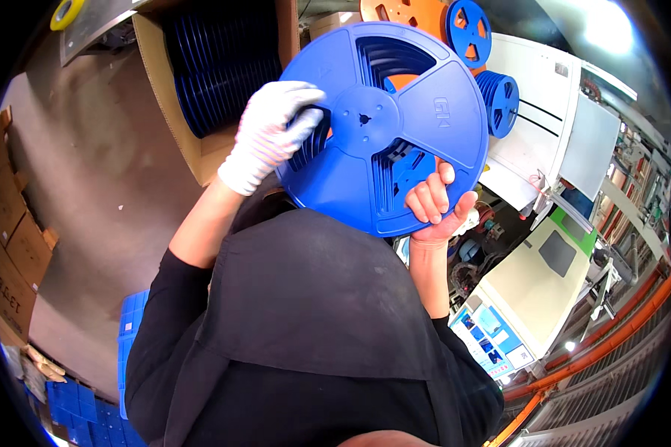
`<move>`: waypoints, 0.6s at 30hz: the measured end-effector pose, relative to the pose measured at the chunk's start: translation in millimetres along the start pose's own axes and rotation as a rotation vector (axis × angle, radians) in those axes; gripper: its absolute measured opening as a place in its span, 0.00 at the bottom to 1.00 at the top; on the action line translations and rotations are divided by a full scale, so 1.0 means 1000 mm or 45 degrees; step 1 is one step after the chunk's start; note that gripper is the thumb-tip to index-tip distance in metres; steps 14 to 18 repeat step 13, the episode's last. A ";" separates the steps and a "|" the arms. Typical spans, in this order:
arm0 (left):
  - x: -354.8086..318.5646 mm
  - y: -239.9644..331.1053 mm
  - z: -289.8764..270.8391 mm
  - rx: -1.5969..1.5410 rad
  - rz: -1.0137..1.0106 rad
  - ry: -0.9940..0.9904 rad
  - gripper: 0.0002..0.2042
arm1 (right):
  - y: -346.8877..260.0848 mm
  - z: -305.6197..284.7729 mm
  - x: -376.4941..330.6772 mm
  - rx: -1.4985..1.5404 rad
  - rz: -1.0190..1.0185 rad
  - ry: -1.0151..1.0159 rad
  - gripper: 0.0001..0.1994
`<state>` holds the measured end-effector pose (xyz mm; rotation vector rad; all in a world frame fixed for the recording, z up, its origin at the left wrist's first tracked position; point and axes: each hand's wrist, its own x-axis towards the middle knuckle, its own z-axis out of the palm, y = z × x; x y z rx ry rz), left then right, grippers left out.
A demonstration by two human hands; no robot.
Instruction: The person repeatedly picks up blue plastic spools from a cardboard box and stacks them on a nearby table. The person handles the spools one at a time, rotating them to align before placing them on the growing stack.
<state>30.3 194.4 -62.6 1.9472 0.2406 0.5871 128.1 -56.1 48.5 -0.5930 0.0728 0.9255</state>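
Note:
A stack of large blue plastic reels (364, 119) is held up in front of me, its round face toward me with three wide cut-outs and a small hub hole. Several layers show through the openings. My left hand (274, 132), in a white knit glove, curls its fingers into the left cut-out. At the lower right, my bare right hand (438, 200) grips the stack, fingers hooked in the lower cut-out and thumb near the rim. Behind and to the left, an open cardboard box (156, 82) holds rows of dark blue reels (220, 63).
An orange panel (417, 16) with smaller blue reels (499, 103) stands behind the stack. A white machine cabinet (525, 82) and a cream machine (537, 279) are on the right. Cardboard boxes (11, 238) stand far left, a blue crate (133, 316) beside me.

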 end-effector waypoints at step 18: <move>0.009 0.052 0.020 0.104 0.086 -0.112 0.09 | -0.005 0.018 -0.012 -0.089 0.112 -0.170 0.25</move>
